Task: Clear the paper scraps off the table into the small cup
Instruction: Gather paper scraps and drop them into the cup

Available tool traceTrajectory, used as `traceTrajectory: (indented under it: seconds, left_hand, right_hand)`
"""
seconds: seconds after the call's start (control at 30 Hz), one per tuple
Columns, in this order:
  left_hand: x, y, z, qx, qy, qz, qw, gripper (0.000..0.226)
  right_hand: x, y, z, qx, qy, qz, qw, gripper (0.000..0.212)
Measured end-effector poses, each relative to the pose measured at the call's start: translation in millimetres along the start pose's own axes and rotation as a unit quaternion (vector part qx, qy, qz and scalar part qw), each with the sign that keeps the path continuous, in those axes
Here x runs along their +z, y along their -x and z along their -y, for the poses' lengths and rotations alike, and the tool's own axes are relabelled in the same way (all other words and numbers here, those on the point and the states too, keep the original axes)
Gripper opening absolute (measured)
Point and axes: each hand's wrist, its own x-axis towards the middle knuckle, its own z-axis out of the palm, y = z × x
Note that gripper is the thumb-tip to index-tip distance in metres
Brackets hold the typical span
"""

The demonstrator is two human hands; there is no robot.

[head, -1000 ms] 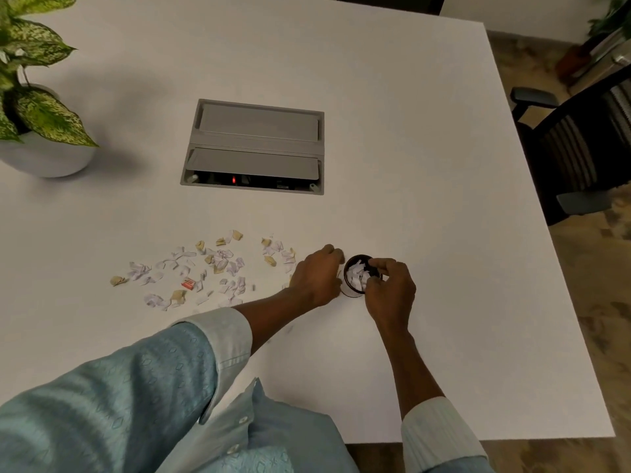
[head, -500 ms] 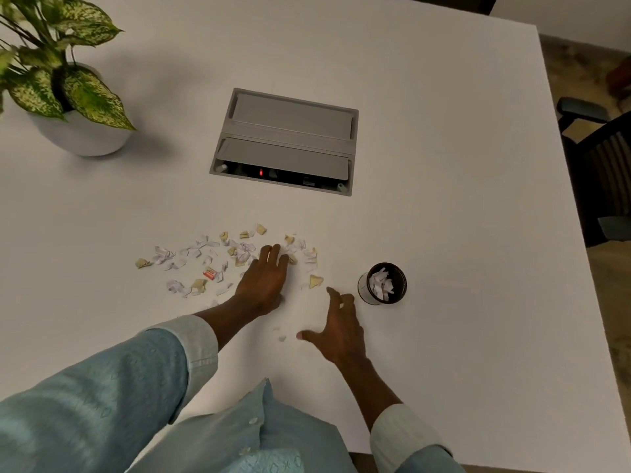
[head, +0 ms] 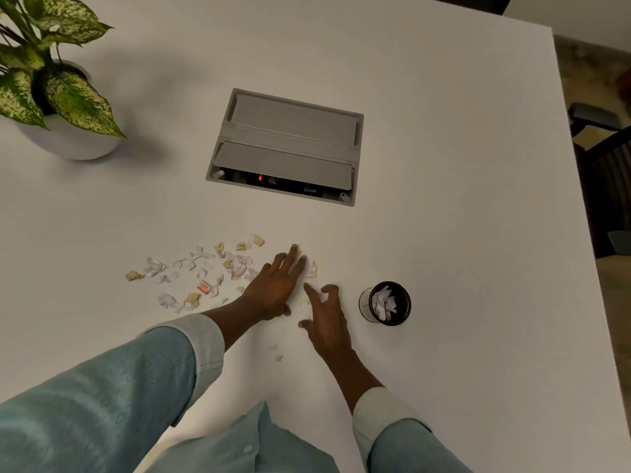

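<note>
Several paper scraps (head: 201, 271), white, tan and one red, lie scattered on the white table (head: 444, 199) left of centre. My left hand (head: 276, 285) rests flat with fingers spread over the right end of the scatter. My right hand (head: 327, 315) hovers just right of it, fingers apart and curled, near a few scraps by its fingertips. The small black cup (head: 384, 303) stands upright to the right of my right hand, with white scraps inside. Two tiny scraps (head: 278, 353) lie nearer to me.
A grey cable box (head: 286, 145) is set into the table behind the scraps. A potted plant (head: 58, 97) in a white pot stands at the far left. A dark chair (head: 604, 165) stands past the table's right edge.
Both hands have left the cup. The left hand moved onto the scraps and spread flat; the right hand moved left toward the scraps beside it.
</note>
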Motion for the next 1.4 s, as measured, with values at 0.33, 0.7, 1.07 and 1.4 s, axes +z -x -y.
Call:
traceTrajectory:
  seconds: [0.33, 0.7, 1.07, 1.4]
  left_hand:
    - [4.1, -4.5, 0.8, 0.096, -0.005, -0.043, 0.994, 0.059]
    - [18.8, 18.1, -10.3, 0.118, -0.016, -0.127, 0.985, 0.027]
    - [-23.4, 29.3, -69.3, 0.029, 0.284, -0.203, 0.937, 0.005]
    - [-70.3, -5.7, -144.4, 0.081, 0.297, -0.168, 0.936, 0.009]
  right_hand:
    - [15.5, -0.9, -1.4, -0.096, 0.223, -0.069, 0.968, 0.017]
    - [17.6, 20.0, -24.3, -0.043, 0.116, -0.125, 0.984, 0.012]
    - [-53.6, 73.2, -13.4, -0.024, -0.048, -0.283, 0.958, 0.014]
    - [-124.9, 72.3, -37.0, 0.089, -0.063, -0.398, 0.911, 0.011]
